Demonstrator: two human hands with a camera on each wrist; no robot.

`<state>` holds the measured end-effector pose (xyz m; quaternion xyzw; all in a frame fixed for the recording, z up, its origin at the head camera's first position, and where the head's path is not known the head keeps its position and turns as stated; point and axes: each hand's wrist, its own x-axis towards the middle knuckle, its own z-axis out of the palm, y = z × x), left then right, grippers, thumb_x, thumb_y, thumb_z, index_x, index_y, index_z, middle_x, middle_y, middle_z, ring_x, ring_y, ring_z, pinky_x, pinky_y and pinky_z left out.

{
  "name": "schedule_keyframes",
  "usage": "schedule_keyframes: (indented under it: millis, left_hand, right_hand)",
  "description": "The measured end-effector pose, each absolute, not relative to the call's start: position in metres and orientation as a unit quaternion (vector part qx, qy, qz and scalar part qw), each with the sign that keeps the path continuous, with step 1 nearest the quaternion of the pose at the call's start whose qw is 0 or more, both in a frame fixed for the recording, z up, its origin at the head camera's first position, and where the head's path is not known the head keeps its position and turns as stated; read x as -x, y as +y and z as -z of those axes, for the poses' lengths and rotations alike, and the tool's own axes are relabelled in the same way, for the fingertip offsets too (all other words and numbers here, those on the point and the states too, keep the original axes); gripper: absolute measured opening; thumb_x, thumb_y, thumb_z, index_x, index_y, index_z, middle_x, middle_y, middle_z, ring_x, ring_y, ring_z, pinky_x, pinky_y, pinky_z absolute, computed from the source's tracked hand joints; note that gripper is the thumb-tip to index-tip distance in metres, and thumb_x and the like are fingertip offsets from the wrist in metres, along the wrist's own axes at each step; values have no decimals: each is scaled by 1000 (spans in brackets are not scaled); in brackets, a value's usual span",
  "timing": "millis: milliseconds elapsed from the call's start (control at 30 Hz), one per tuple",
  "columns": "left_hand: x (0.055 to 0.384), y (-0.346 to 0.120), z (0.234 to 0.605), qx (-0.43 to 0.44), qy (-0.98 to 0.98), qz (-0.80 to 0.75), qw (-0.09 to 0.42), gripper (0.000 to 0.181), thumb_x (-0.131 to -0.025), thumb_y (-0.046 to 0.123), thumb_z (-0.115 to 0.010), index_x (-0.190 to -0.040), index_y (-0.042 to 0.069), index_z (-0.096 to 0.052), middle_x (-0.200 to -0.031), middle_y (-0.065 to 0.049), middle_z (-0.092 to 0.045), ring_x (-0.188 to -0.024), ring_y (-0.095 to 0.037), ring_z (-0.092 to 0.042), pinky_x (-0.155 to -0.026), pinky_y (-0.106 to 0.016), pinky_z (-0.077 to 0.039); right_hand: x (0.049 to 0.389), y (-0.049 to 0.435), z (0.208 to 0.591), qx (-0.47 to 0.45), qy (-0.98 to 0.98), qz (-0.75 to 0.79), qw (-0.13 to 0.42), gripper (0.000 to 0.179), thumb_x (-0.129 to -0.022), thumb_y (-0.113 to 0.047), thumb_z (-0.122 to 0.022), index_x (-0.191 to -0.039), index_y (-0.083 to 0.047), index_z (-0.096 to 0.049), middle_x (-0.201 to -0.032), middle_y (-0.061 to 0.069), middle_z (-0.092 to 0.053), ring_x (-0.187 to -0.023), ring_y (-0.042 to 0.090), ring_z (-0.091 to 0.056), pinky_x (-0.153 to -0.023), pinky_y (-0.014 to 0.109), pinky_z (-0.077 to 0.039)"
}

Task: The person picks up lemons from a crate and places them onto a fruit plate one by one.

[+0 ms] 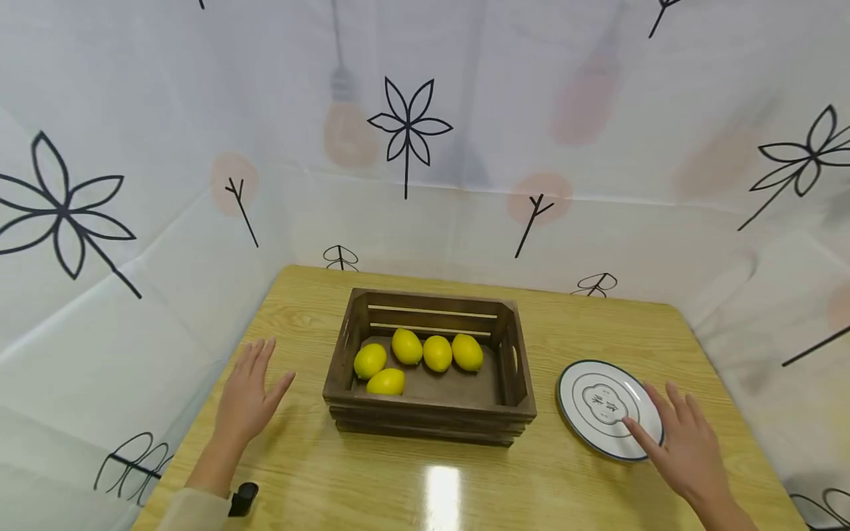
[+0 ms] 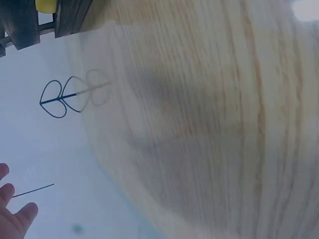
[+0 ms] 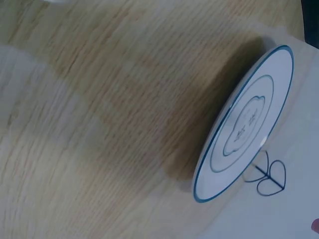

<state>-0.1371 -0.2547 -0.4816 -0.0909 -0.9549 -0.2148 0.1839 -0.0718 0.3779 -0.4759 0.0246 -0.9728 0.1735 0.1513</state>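
Observation:
Several yellow lemons (image 1: 437, 354) lie inside a brown slatted wooden crate (image 1: 425, 428), mostly toward its left and back. To the crate's left my left hand (image 1: 247, 398) hovers with its fingers extended, holding nothing; a few of its fingertips show at the corner of the left wrist view. On the other side, a white plate (image 1: 578, 402) with a dark blue rim and printed characters rests on the table. My right hand (image 1: 690, 446) is over the plate's right edge, fingers spread and nothing in them; whether it touches the plate I cannot tell.
The light wood table (image 1: 398, 487) carries the crate and plate. A white curtain (image 1: 465, 221) printed with dark plant outlines hangs behind the table and along both sides. On my left wrist is a black strapped device (image 1: 243, 499).

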Motion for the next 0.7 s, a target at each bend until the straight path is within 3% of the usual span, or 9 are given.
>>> schedule_keyframes:
  millis: [200, 333, 700]
  left_hand:
    - [139, -247, 476, 100, -939, 277, 178, 64, -94, 34, -55, -145, 4, -30, -142, -23, -32, -129, -43, -27, -94, -61, -29]
    - [142, -241, 471, 110, -928, 316, 165, 63, -93, 30, -56, -144, 4, -31, -142, -21, -34, -128, -43, -29, -95, -61, -28]
    - [144, -227, 462, 146, -891, 414, 115, 63, -92, 24, -59, -146, 9, -30, -142, -17, -35, -126, -39, -34, -96, -57, -33]
  right_hand:
    - [77, 373, 473, -30, -969, -190, 157, 66, -89, -36, -59, -143, -6, -33, -143, 31, -24, -133, 49, -8, -87, 72, -18]
    - [78, 370, 470, -32, -967, -196, 158, 67, -89, -34, -59, -144, -7, -32, -143, 30, -24, -134, 48, -9, -85, 73, -19]
    - [81, 363, 467, -39, -961, -217, 164, 67, -90, -31, -58, -146, -7, -29, -142, 32, -24, -132, 51, -11, -95, 71, -11]
